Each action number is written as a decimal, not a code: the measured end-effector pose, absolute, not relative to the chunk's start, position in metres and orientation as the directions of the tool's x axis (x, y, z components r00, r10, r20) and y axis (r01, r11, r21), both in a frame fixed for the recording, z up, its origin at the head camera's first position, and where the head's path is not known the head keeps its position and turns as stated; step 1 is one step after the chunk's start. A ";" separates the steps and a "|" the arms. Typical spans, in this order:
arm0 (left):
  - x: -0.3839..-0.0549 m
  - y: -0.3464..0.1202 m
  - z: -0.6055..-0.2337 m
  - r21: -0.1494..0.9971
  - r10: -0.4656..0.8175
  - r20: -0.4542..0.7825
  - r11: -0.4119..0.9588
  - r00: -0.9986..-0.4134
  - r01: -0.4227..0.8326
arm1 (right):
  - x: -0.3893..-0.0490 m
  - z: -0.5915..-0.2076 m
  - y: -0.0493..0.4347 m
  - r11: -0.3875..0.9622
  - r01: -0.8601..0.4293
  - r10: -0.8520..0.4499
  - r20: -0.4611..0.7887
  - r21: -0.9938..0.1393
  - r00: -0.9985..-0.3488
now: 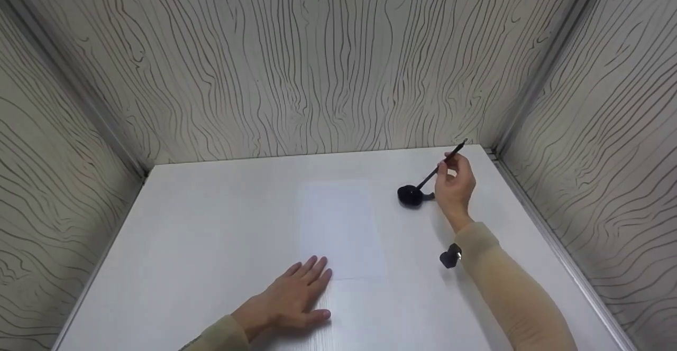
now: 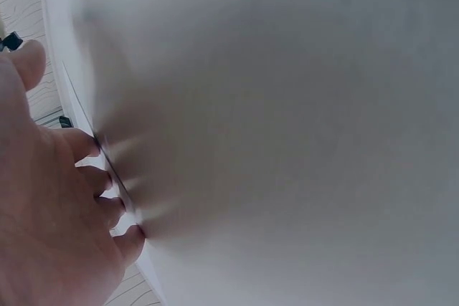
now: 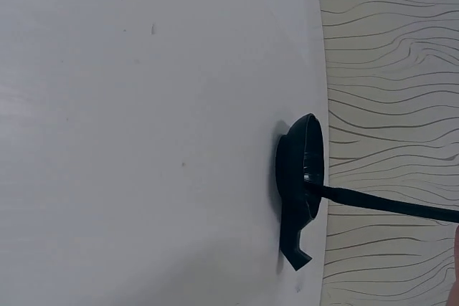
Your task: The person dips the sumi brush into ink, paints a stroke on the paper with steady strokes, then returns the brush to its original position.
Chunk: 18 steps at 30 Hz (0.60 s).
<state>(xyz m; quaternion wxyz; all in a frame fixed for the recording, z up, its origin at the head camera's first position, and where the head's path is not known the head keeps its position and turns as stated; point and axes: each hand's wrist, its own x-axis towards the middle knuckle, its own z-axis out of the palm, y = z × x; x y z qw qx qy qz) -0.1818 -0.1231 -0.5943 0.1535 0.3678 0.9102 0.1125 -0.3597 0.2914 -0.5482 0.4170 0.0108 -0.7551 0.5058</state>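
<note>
On the white table lies a sheet of white paper [image 1: 341, 224]. My left hand [image 1: 288, 301] is spread flat, its fingertips resting at the paper's lower left edge. In the left wrist view, the fingers of that hand touch down along a thin paper edge. My right hand [image 1: 457, 184] pinches a slim dark brush [image 1: 431, 175], tilted with its upper end to the right. The brush's lower end sits inside a small round black dish [image 1: 410, 196] that has a short handle. In the right wrist view, the brush [image 3: 391, 203] enters the dish [image 3: 292, 166]; its tip is hidden.
The white table [image 1: 211, 224] ends at a wood-grain patterned back panel [image 1: 328, 65], with similar panels on both sides. A small black device [image 1: 449, 257] is fixed at the right sleeve cuff. The dish stands to the right of the paper.
</note>
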 end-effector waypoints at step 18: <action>-0.181 -0.123 -0.597 0.289 0.703 -0.198 0.708 -0.683 0.644 | -0.355 -0.560 0.281 0.539 -0.538 0.237 0.730 -0.648 -0.641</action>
